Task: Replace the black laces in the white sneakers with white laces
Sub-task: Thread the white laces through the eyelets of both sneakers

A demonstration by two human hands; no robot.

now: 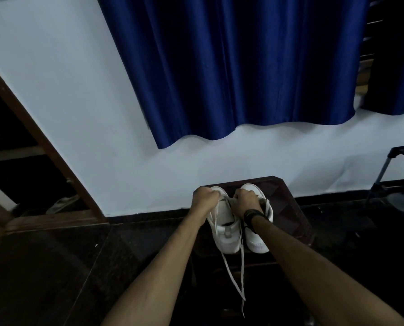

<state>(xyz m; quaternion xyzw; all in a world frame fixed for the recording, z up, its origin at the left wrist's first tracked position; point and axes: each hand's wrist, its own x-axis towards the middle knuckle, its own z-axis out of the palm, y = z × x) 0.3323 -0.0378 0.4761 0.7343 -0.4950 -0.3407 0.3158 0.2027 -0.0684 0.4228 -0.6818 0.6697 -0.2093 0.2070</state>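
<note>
The two white sneakers (241, 222) fill most of the small dark stool (288, 208), leaving bare strips along its right side and near edge. The white wall (149, 180) stands just behind it, closing the far side. Dark floor (55, 267) lies open to the left, while a metal rack (389, 180) stands to the right.

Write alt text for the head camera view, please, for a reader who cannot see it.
Both hands, left hand and right hand, pinch a white lace over the left sneaker of a white pair on a dark wooden stool.
</note>
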